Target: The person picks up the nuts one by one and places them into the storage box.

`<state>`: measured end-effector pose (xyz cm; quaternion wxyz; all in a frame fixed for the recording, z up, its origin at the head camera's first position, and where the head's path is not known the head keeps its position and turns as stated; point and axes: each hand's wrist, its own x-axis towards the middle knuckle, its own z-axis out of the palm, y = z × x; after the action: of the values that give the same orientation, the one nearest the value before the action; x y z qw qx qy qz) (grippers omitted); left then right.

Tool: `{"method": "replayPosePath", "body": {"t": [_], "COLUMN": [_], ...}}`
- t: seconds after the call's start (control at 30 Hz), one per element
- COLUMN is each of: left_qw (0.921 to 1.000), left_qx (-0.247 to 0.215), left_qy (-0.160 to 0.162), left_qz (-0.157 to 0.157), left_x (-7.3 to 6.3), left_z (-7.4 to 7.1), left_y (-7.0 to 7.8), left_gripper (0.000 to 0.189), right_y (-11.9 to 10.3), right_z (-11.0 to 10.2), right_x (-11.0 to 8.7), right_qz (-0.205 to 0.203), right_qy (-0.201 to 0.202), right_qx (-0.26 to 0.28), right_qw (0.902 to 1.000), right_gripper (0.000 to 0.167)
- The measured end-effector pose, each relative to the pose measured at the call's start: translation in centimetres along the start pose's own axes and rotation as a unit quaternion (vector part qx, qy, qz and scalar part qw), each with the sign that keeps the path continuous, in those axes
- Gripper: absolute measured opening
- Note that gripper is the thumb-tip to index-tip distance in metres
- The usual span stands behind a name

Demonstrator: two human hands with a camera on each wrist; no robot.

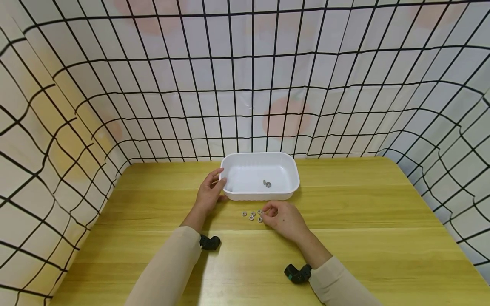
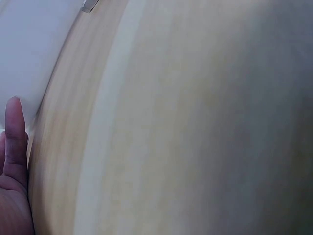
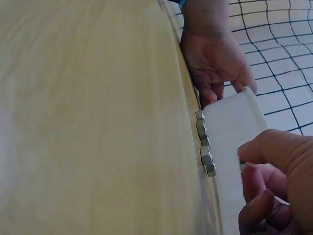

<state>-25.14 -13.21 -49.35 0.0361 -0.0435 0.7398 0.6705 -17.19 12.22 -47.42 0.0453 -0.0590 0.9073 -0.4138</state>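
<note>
I have the left grip (image 1: 208,193) resting its extended fingers against the white tray (image 1: 260,196), probably to steady it; the right grip (image 1: 285,219) pinches one nut (image 3: 243,165) near loose nuts (image 1: 251,217) on the tabletop (image 1: 363,212), grouped within easy reach. The head view shows nuts inside the tray, which its wall hides from the right wrist view.
</note>
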Motion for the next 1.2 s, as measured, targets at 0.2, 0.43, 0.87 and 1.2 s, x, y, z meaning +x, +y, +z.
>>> {"method": "replayPosePath", "body": {"t": [0.2,0.43,0.87,1.2], "left_qw": [1.0,0.9997,0.9997,1.0], "left_qx": [-0.003,-0.001,0.004,0.002], "left_qy": [-0.008,-0.02,-0.022,-0.01], "left_qz": [-0.005,-0.011,-0.006,-0.001], "left_x": [0.1,-0.9,-1.8,0.2], "left_z": [-0.1,-0.2,-0.1,-0.1], "left_y": [0.0,1.6,2.8,-0.1], "left_gripper": [0.046,0.049,0.049,0.046], "right_y": [-0.7,-1.2,-2.1,-2.9], "right_z": [-0.4,-0.7,-2.3,-3.9], "right_x": [-0.2,-0.5,-0.2,1.1], "right_qz": [0.006,0.011,-0.033,-0.064], "right_qy": [0.003,0.006,0.018,0.033], "right_qx": [-0.005,-0.001,-0.022,-0.056], "right_qw": [1.0,0.9999,0.9991,0.9958], "right_gripper": [0.009,0.008,0.007,0.01]}}
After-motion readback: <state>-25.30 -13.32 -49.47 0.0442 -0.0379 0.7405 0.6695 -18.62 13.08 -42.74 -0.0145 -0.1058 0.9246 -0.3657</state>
